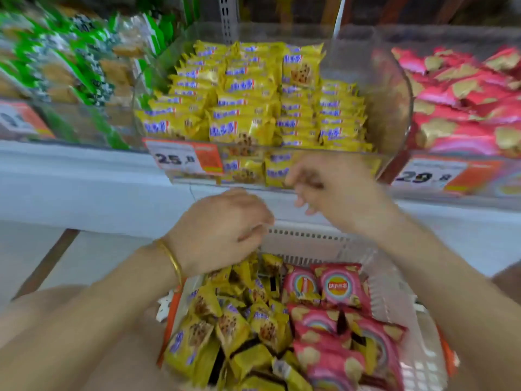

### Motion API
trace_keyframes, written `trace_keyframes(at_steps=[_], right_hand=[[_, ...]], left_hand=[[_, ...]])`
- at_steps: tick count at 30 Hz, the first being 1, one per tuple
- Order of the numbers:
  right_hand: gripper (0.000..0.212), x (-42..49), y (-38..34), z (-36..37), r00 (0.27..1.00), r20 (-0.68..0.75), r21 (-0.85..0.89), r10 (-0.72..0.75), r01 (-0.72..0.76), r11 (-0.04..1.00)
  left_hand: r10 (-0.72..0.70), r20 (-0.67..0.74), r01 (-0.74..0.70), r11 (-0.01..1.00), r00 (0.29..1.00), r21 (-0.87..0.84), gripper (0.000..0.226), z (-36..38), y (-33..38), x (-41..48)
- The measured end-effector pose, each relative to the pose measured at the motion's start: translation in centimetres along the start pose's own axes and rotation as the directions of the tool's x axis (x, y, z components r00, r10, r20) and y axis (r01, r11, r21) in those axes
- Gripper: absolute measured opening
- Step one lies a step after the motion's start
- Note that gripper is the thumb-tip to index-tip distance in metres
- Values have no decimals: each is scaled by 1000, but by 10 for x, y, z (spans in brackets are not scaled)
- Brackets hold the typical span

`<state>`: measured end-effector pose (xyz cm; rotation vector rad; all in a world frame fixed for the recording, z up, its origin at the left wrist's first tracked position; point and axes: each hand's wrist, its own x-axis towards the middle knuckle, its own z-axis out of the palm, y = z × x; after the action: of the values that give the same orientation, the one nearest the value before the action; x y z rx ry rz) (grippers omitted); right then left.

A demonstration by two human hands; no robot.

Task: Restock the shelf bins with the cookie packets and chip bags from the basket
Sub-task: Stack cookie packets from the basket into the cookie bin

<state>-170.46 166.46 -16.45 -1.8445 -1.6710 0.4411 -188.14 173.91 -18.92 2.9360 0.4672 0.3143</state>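
Both hands are between the basket and the shelf. The left hand (222, 230), with a gold bangle (170, 259) on the wrist, hangs over the far-left corner of the basket (394, 294), fingers curled loosely downward and empty. The right hand (335, 190) is just in front of the middle bin (394, 88) — fingers half-bent, holding nothing.

Yellow cookie packets (225, 325) lie in the basket's left half, pink chip bags (335, 311) in the right. The clear middle bin has neat rows of yellow packets; the neighbouring right bin (465, 100) holds pink bags. A white shelf edge (84, 176) carries the price tags (186, 159).
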Motion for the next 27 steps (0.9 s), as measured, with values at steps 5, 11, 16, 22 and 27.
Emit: trace_keyframes(at_steps=[5, 11, 16, 22, 27], right_hand=[[19, 1, 59, 116, 899, 382, -122, 216, -183, 975], [26, 11, 100, 248, 783, 482, -155, 393, -365, 918], [13, 8, 114, 274, 812, 346, -258, 470, -399, 880], [22, -1, 118, 174, 827, 455, -140, 329, -299, 944], [18, -6, 107, 101, 793, 578, 27, 194, -257, 966]], left_hand=[[-320, 471, 252, 946, 822, 204, 30, 30, -34, -10], [-357, 493, 281, 933, 794, 223, 31, 45, -47, -5], [-347, 481, 281, 937, 805, 205, 29, 51, -50, -2], [-341, 509, 301, 940, 790, 164, 32, 60, -47, 6], [-282, 542, 306, 951, 792, 48, 48, 69, -33, 17]])
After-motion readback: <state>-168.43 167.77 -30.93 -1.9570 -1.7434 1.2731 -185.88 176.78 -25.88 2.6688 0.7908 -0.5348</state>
